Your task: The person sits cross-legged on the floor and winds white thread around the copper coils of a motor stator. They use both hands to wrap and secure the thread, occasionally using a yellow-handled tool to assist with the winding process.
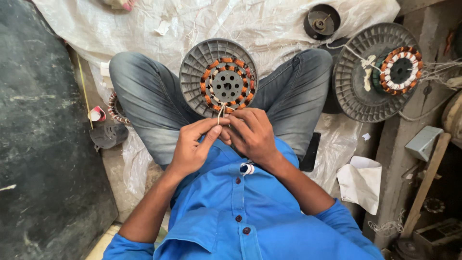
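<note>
At the centre of the frame a grey ribbed fan motor housing [218,77] rests between the knees of a seated person in jeans and a blue shirt. Inside it sits a wound stator [227,85] with orange copper coils ringed around a perforated grey hub. From the coil edge nearest the person, a thin pale thread [221,113] runs down into the fingers.

The left hand [195,147] has thumb and forefinger pressed together on the thread just below the stator. The right hand [252,132] meets it fingertip to fingertip, its fingers curled and seemingly pinching the same thread, though the exact contact is hidden behind the knuckles.

The housing looks like rigid cast metal, probably heavy enough to stay put in the lap without being held; its rim would be the safe place to grasp. The coils are likely delicate, with fine enamelled wire that could nick or shift under pressure. The thread is soft, limp and thin, so it probably calls for a fingertip pinch close to the coil.

In the upper right lies a second housing [378,72] with its own stator, and a small dark round part [321,21] lies above on white sacking [269,24].
</note>
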